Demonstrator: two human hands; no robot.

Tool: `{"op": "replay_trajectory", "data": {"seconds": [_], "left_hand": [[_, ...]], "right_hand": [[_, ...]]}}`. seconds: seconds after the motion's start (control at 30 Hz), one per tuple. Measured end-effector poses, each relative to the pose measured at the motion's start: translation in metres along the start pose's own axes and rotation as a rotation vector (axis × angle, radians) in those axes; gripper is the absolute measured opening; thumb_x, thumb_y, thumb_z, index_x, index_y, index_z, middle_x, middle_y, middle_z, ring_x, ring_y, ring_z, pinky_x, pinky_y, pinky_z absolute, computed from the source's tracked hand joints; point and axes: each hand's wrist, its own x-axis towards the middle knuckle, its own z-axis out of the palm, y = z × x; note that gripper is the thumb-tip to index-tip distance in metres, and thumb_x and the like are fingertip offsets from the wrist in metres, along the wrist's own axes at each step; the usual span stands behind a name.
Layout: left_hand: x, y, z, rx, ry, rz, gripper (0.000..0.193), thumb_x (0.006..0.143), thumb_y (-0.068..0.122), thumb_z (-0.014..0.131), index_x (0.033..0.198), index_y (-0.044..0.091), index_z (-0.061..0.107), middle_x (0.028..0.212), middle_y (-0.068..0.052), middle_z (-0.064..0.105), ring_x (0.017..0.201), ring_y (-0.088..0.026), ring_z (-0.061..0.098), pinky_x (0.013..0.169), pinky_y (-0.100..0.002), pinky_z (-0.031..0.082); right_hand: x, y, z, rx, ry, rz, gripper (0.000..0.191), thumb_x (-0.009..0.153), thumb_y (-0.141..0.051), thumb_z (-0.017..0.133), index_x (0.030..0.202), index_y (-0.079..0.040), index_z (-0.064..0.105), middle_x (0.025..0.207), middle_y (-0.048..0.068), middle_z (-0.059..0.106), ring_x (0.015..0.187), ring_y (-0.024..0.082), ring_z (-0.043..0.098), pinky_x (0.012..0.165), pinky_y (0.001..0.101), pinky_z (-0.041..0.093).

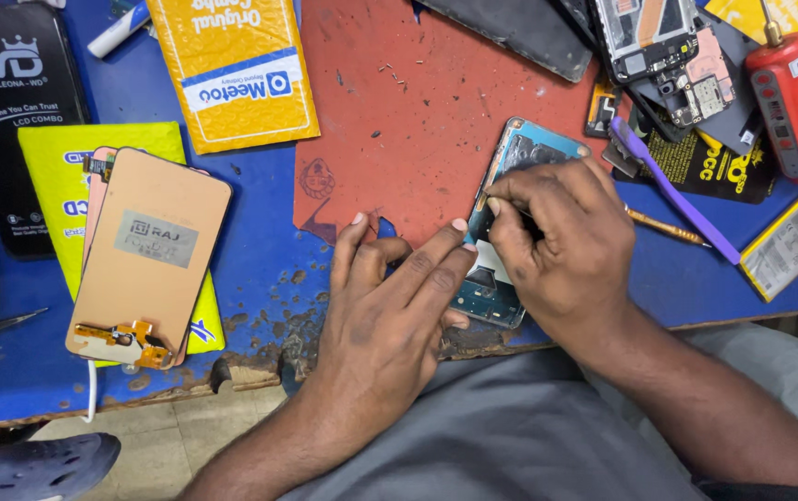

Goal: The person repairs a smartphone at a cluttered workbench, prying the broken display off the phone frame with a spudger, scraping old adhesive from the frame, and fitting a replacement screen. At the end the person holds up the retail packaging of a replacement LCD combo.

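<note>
Now | left hand flat, fingers apart, steadying opened phone | right hand grip pinched on it

an opened phone lies on a mat between both hands, a spare screen well left, a battery right.

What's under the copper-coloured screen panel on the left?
Beneath the copper-coloured screen panel lies a second, pinkish panel, only its left edge showing. Both rest on a yellow packet. The rest of that lower panel is covered.
</note>
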Motion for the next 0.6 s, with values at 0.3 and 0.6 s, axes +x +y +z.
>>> {"op": "replay_trajectory", "data": {"seconds": [0.3,0.6], "left_hand": [[-0.003,0.0,-0.002,0.006,-0.005,0.018,0.054,0.084,0.015,0.078,0.134,0.006,0.059,0.144,-0.008,0.059,0.106,-0.028,0.055,0.118,-0.063,0.029],[-0.003,0.0,0.0,-0.071,-0.016,-0.054,0.082,0.084,0.016,0.079,0.153,0.004,0.037,0.127,-0.006,0.065,0.106,-0.03,0.057,0.12,-0.063,0.027]], "right_hand": [[0.0,0.004,0.001,0.021,0.029,0.039,0.012,0.097,0.001,0.075,0.107,-0.002,0.069,0.097,0.01,0.066,0.091,0.026,0.065,0.081,0.0357,0.052],[-0.009,-0.009,-0.002,0.029,-0.022,0.003,0.013,0.093,0.0,0.076,0.104,-0.002,0.069,0.099,0.011,0.068,0.093,0.029,0.064,0.083,0.0405,0.051]]}}
